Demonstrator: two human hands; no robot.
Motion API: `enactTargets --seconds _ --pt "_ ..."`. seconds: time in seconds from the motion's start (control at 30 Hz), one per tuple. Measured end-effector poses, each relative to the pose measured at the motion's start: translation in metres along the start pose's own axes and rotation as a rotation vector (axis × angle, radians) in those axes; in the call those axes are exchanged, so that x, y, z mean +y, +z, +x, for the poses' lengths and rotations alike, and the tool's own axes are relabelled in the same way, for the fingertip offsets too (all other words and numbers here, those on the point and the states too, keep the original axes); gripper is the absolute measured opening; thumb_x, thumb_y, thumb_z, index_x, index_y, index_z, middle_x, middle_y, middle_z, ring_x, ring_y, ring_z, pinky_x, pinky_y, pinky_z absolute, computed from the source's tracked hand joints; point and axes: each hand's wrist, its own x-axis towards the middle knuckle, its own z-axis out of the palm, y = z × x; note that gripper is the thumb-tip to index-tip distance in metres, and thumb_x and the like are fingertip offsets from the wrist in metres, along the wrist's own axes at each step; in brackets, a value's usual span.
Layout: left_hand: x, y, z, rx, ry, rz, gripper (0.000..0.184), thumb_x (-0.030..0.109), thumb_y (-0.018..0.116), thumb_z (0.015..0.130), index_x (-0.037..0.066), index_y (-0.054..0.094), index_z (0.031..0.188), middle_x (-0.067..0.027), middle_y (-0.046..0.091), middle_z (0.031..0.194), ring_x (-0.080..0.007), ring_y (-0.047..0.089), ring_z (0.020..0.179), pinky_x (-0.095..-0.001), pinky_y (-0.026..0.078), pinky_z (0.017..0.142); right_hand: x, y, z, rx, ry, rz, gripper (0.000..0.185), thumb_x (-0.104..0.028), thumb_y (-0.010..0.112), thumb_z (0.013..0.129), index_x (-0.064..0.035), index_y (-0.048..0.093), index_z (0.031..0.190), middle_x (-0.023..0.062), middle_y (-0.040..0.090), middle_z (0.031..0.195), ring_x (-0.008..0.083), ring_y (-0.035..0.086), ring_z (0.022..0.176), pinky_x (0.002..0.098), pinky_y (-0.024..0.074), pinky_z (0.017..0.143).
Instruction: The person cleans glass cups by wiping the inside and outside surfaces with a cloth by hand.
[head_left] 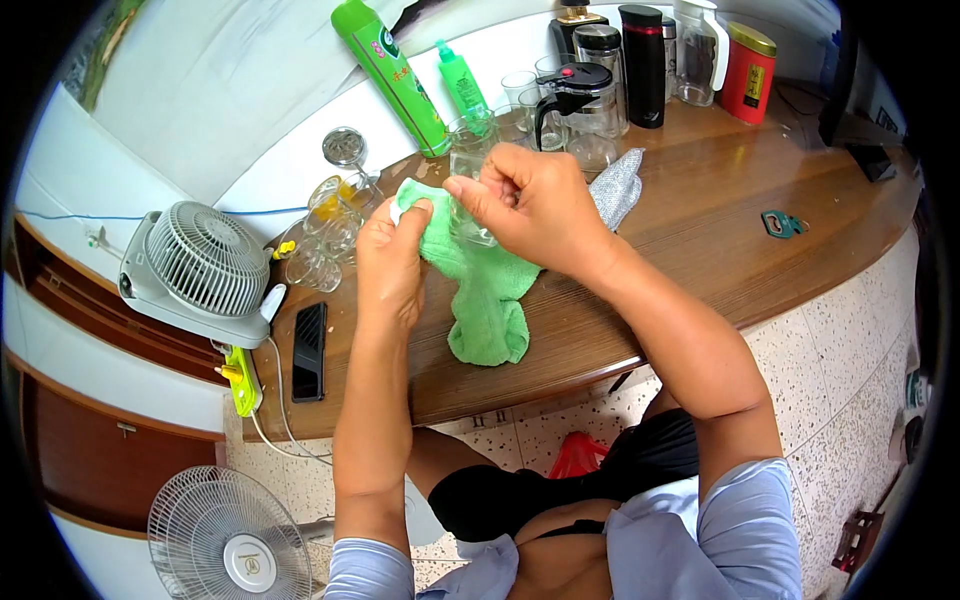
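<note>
My left hand is closed on a green cloth, thumb on top, and the cloth hangs down over the table's near side. Close by on the right, my right hand is closed with its thumb and fingers on a clear drinking glass. The glass lies between both hands, against the cloth. Part of its upper side is hidden behind my right fingers. A grey cloth lies on the table just beyond my right wrist.
Along the back stand a green spray can, a green pump bottle, a glass teapot, a black flask and a red tin. Stemmed glasses, a small fan and a phone are left; a bottle opener is right.
</note>
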Motion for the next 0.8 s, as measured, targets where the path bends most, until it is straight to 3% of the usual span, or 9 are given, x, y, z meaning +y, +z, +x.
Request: enactTargets --seconds 0.17,0.27,0.37,0.47,0.57,0.63,0.77,0.8 --pt "0.011 0.022 -0.015 -0.016 -0.086 -0.204 0.023 0.020 0.058 0.109 0.000 0.064 0.117 -0.0079 0.072 0.107 -0.0140 0.071 0.093 -0.0300 0.058 0.081 0.002 -0.006 0.004 0.009 0.116 0.006 0.043 -0.036 0.082 0.093 -0.0069 0.062 0.069 0.0094 0.062 0.057 0.0253 0.063 0.050 0.0375 0.0488 0.049" --pt "-0.006 0.004 -0.007 -0.163 -0.106 -0.203 0.036 0.025 0.054 0.111 -0.003 0.060 0.133 -0.0113 0.070 0.121 -0.0174 0.070 0.108 -0.0321 0.058 0.089 0.007 -0.001 0.001 0.012 0.139 -0.023 0.043 -0.038 0.080 0.094 -0.0073 0.063 0.069 0.0099 0.063 0.058 0.0275 0.064 0.050 0.0394 0.0494 0.049" --pt "0.002 0.020 -0.015 -0.218 -0.140 -0.159 0.053 0.029 0.049 0.113 -0.003 0.046 0.155 -0.0147 0.064 0.140 -0.0195 0.067 0.121 -0.0338 0.058 0.096 0.003 0.004 -0.004 -0.035 0.164 -0.038 0.044 -0.040 0.078 0.095 -0.0071 0.063 0.069 0.0107 0.063 0.059 0.0308 0.065 0.052 0.0416 0.0503 0.051" --pt "0.004 0.031 -0.022 -0.189 -0.134 0.085 0.063 0.033 0.046 0.114 0.001 0.031 0.167 -0.0160 0.055 0.154 -0.0196 0.062 0.130 -0.0368 0.056 0.102 0.004 0.006 -0.005 -0.048 0.163 -0.076 0.046 -0.041 0.076 0.097 -0.0068 0.064 0.069 0.0113 0.064 0.059 0.0330 0.065 0.054 0.0430 0.0507 0.051" --pt "-0.011 0.026 -0.018 -0.162 -0.022 0.278 0.064 0.036 0.044 0.115 0.003 0.029 0.168 -0.0147 0.051 0.158 -0.0182 0.062 0.130 -0.0340 0.056 0.099 0.002 0.004 -0.005 -0.036 0.175 -0.054 0.045 -0.041 0.076 0.097 -0.0066 0.064 0.070 0.0117 0.063 0.059 0.0333 0.065 0.054 0.0432 0.0506 0.052" --pt "-0.018 0.028 -0.016 -0.125 0.037 0.249 0.055 0.032 0.042 0.115 0.002 0.040 0.161 -0.0113 0.062 0.139 -0.0167 0.066 0.117 -0.0333 0.057 0.094 0.003 0.006 -0.004 -0.041 0.163 -0.057 0.044 -0.040 0.076 0.097 -0.0065 0.064 0.070 0.0119 0.064 0.059 0.0335 0.066 0.054 0.0433 0.0505 0.052" --pt "0.001 0.023 -0.019 -0.170 -0.216 0.223 0.046 0.034 0.041 0.114 0.000 0.061 0.137 -0.0074 0.070 0.118 -0.0141 0.067 0.104 -0.0314 0.056 0.088 0.003 0.004 -0.002 -0.026 0.168 -0.052 0.044 -0.039 0.077 0.096 -0.0063 0.064 0.070 0.0120 0.063 0.059 0.0337 0.066 0.054 0.0434 0.0505 0.052" --pt "-0.002 0.020 -0.018 -0.171 -0.192 0.222 0.044 0.035 0.041 0.114 0.000 0.063 0.131 -0.0065 0.071 0.114 -0.0140 0.067 0.102 -0.0313 0.055 0.087 0.003 0.005 -0.002 -0.032 0.164 -0.062 0.044 -0.039 0.077 0.096 -0.0063 0.064 0.070 0.0122 0.063 0.059 0.0339 0.066 0.055 0.0436 0.0507 0.052"
